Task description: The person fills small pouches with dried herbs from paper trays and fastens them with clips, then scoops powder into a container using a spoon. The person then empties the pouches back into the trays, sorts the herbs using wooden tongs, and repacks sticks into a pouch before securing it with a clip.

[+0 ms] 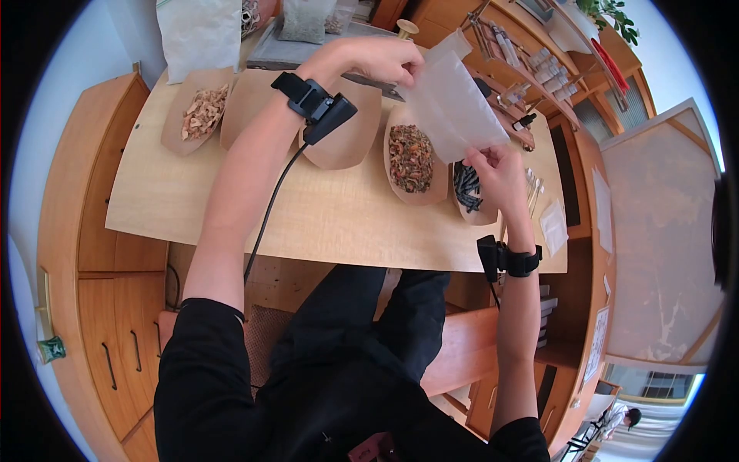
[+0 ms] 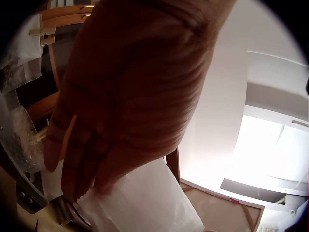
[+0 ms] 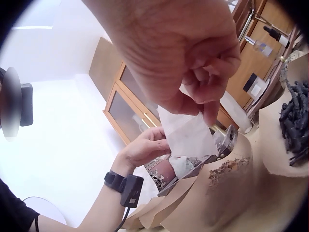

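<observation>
A white translucent paper bag [image 1: 454, 104] is held up between both hands above the trays. The left hand [image 1: 385, 60] pinches its upper left end; the left wrist view shows that hand [image 2: 130, 92] over the bag [image 2: 145, 203]. At the lower right corner the right hand [image 1: 500, 173] pinches the bag between thumb and fingers, and the right wrist view shows this hand [image 3: 178, 53] with the bag [image 3: 188, 133] below it. Under the bag stand a paper tray of mixed dried flakes [image 1: 412, 158] and one of dark dried sticks [image 1: 466, 187], partly covered.
A tray of pale dried slices [image 1: 204, 114] stands at the left, with brown paper trays [image 1: 342, 142] beside it. Behind lie a grey tray [image 1: 265, 55] and clear bags [image 1: 304, 21]. Bottles [image 1: 545, 68] stand on a rack at the right; a small white packet [image 1: 553, 227] lies near the right edge.
</observation>
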Tool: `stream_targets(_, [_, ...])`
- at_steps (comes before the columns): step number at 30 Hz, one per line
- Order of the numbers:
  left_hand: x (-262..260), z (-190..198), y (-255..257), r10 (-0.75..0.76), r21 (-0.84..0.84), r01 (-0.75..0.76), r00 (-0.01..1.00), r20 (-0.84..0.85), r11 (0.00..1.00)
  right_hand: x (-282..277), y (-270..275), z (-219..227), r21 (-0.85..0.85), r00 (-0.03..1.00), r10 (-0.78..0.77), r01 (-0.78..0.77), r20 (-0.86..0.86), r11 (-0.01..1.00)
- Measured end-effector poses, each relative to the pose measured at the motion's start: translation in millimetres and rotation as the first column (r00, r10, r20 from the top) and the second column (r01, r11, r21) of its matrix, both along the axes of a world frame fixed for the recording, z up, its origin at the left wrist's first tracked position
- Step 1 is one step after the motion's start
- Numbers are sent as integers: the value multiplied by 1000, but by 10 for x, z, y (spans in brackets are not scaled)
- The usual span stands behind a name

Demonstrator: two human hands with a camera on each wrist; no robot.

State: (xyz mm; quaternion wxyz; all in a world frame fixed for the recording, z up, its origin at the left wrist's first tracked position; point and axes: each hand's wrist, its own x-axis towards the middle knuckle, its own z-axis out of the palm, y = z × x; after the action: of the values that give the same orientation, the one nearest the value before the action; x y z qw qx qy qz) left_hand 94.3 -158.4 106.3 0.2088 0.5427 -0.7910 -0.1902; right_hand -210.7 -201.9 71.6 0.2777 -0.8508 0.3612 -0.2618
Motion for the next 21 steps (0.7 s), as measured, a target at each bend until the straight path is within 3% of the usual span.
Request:
stream_targets(2, [30, -6, -7, 16, 11, -16, 1000, 23, 1000, -18, 58, 48, 87, 999, -21, 24, -33, 996])
stream_targets(4, [31, -14, 13, -22, -17, 21, 998, -61, 1000, -32, 82, 51, 87, 999, -12, 15, -35, 996])
stream_targets(12, [-127, 39, 30, -1, -55, 1, 1000, -4, 998, 12, 152, 127, 133, 998, -29, 38, -63, 990])
stream_targets(14, [-105, 39, 29, -9, -54, 9, 1000, 14, 999, 8, 132, 90, 133, 1000, -14, 11, 27, 991])
stream_targets(17, [-41, 85, 73, 20, -127, -23, 1000, -22, 992, -54, 112, 122, 129, 996, -28, 39, -83, 991])
stream_targets(21, [-116, 89, 77, 3, -180, -24, 993, -119, 983, -32, 139, 113, 140, 999, -14, 20, -41, 990])
